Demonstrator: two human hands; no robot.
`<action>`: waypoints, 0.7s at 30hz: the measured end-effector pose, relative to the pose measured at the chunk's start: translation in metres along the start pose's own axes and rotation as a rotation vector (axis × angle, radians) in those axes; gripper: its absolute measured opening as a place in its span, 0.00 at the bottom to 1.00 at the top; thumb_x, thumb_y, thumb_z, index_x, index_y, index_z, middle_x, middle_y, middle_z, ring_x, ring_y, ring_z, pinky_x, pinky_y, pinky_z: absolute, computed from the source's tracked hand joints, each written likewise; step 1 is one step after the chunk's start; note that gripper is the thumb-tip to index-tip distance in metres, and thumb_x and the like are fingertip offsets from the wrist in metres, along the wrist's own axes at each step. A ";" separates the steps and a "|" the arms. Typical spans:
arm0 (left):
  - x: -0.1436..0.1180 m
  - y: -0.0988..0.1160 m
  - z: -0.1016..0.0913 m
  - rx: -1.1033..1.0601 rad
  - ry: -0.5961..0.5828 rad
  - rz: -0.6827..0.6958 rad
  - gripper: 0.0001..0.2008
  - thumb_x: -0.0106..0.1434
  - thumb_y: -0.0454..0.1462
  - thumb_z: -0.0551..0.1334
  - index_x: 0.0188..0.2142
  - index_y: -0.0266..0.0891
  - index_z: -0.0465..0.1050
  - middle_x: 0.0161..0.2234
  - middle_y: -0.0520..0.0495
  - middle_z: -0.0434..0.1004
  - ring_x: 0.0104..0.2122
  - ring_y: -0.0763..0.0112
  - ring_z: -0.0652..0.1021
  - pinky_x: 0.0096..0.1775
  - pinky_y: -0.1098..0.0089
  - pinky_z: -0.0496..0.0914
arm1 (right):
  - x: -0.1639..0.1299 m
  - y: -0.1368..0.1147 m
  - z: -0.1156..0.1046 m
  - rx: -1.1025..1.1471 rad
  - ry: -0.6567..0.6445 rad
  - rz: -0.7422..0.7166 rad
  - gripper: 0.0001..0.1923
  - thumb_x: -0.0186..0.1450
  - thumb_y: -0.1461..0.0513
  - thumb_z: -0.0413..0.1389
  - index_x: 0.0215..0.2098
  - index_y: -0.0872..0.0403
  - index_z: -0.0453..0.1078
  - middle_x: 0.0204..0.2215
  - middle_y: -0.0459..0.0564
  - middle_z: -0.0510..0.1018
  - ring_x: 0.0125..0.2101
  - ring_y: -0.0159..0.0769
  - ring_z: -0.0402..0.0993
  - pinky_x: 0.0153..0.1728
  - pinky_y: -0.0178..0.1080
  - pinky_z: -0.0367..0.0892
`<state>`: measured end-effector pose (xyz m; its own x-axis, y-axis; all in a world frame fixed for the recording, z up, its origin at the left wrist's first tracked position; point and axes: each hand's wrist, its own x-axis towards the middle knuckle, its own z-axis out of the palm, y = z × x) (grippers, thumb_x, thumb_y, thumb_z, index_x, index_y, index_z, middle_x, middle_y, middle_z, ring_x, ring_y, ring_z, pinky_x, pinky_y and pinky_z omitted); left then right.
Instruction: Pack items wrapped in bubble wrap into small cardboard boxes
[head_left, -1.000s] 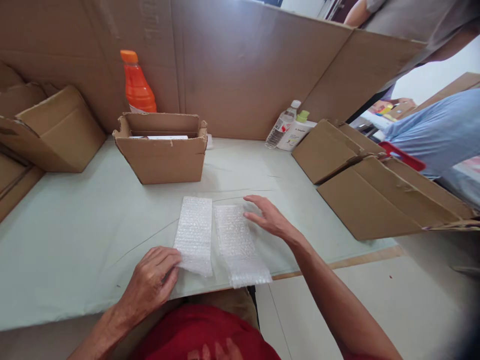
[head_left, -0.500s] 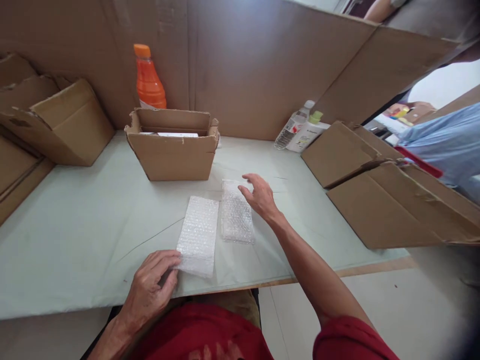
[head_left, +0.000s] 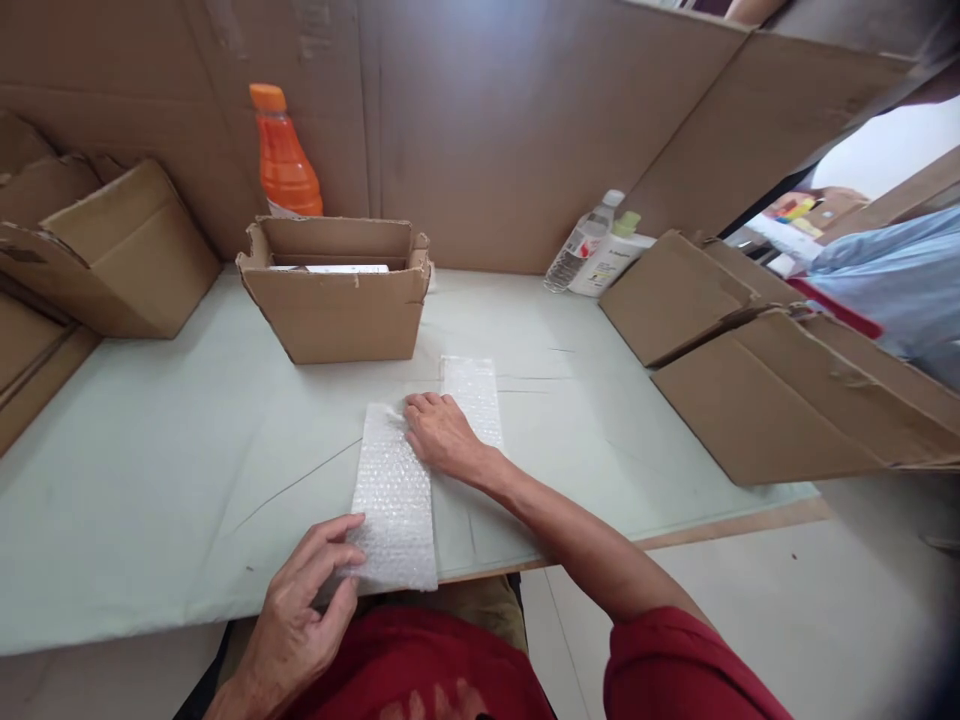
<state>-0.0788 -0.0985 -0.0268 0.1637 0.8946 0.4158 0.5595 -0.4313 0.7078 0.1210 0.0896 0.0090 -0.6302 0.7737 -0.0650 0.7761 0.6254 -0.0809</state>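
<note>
Table (head_left: 150, 480) with bubble wrap (head_left: 396, 500), boxes (head_left: 337, 300)

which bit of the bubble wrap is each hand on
The left hand pinches the near bubble wrap sheet at its near-left corner. The right hand presses flat on its far end, beside the second sheet.

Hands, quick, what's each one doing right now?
Left hand: pinching the near end of the bubble wrap strip.
Right hand: open, pressed flat on the strip's far end.

The right hand (head_left: 444, 437) is leaving the far bubble-wrap sheet (head_left: 472, 395), which is now lying farther up the counter (head_left: 150, 480), and is pressing down on the near sheet (head_left: 395, 500). The left hand (head_left: 304, 605) is pinching that sheet's near corner, drawn toward the counter's edge.
</note>
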 end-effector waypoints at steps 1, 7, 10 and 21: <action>-0.003 0.001 0.000 -0.005 0.001 -0.015 0.10 0.64 0.27 0.57 0.41 0.42 0.71 0.49 0.39 0.78 0.48 0.65 0.81 0.45 0.68 0.78 | 0.001 -0.002 0.003 0.022 0.009 -0.022 0.07 0.68 0.66 0.55 0.43 0.58 0.74 0.52 0.60 0.78 0.51 0.48 0.72 0.48 0.47 0.64; 0.018 0.022 0.005 -0.070 -0.030 0.010 0.11 0.64 0.26 0.56 0.39 0.42 0.71 0.49 0.40 0.79 0.48 0.65 0.81 0.45 0.67 0.78 | -0.034 0.018 -0.011 0.292 0.278 0.007 0.07 0.66 0.67 0.56 0.42 0.52 0.72 0.43 0.51 0.83 0.43 0.43 0.76 0.48 0.45 0.62; 0.052 0.035 0.017 -0.119 -0.048 0.110 0.12 0.62 0.25 0.56 0.39 0.41 0.72 0.48 0.41 0.80 0.49 0.63 0.80 0.48 0.64 0.77 | -0.050 0.048 -0.032 0.334 0.430 0.126 0.07 0.66 0.65 0.54 0.41 0.51 0.71 0.40 0.49 0.83 0.40 0.41 0.76 0.49 0.44 0.62; 0.084 0.026 0.090 -0.059 -0.181 0.176 0.11 0.62 0.25 0.57 0.38 0.40 0.73 0.43 0.42 0.82 0.46 0.61 0.80 0.47 0.58 0.76 | -0.066 0.101 0.014 0.214 0.355 0.225 0.18 0.65 0.65 0.56 0.53 0.52 0.72 0.58 0.57 0.75 0.55 0.51 0.70 0.52 0.50 0.62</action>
<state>0.0230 -0.0242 -0.0248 0.4006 0.8090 0.4302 0.4622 -0.5838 0.6675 0.2409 0.0998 -0.0089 -0.3717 0.8977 0.2367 0.8471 0.4323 -0.3091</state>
